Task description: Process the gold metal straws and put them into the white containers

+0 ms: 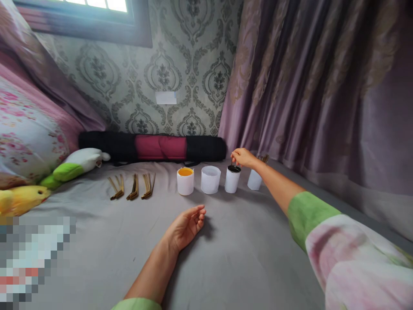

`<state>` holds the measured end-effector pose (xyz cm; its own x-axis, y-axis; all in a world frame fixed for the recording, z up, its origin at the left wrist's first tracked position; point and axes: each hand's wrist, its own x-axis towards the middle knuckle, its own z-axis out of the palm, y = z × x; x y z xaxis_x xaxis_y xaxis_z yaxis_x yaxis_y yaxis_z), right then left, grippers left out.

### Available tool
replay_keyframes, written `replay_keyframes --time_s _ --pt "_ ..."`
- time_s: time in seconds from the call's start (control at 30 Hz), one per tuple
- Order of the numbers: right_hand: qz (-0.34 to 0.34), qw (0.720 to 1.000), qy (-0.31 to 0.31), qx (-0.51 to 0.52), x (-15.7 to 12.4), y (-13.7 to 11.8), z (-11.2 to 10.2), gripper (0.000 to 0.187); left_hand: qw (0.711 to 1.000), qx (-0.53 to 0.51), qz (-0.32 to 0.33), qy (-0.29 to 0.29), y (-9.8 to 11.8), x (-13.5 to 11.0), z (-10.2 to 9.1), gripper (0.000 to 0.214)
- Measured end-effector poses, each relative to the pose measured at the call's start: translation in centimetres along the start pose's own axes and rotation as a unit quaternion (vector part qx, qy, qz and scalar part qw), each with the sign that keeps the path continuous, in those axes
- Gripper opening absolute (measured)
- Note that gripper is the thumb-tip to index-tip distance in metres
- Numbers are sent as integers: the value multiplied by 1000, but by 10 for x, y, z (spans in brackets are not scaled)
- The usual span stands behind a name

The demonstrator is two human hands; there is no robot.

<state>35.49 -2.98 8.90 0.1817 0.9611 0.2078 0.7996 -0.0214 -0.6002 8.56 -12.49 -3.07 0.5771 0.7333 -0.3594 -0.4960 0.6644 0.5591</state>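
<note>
My right hand [242, 157] is over a white cup [231, 183] with a dark inside, its fingers pinched at the rim. What they hold, if anything, is too small to make out. My left hand [189, 226] rests on the grey sheet, palm turned sideways, fingers loosely curled and holding nothing. Left of the dark-filled cup stand a translucent white cup [210, 183] and a white cup with orange-yellow contents [185, 184]. Partly behind my right forearm is another white cup [254, 180] with thin brown sticks [264, 158] poking out.
Three small groups of bent brown strips [118, 189] lie left of the cups on the sheet [245, 249]. A long black and maroon roll [160, 147] lies along the wall. Plush toys [24, 200] and a floral pillow [29, 125] sit at left; purple curtains [306, 86] hang at right.
</note>
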Motion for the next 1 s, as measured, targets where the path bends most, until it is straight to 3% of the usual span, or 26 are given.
replay_keyframes --time_s 1.0 --pt "31 996 -9 78 -9 6 -1 17 1000 -4 -6 5 1 1 -1 14"
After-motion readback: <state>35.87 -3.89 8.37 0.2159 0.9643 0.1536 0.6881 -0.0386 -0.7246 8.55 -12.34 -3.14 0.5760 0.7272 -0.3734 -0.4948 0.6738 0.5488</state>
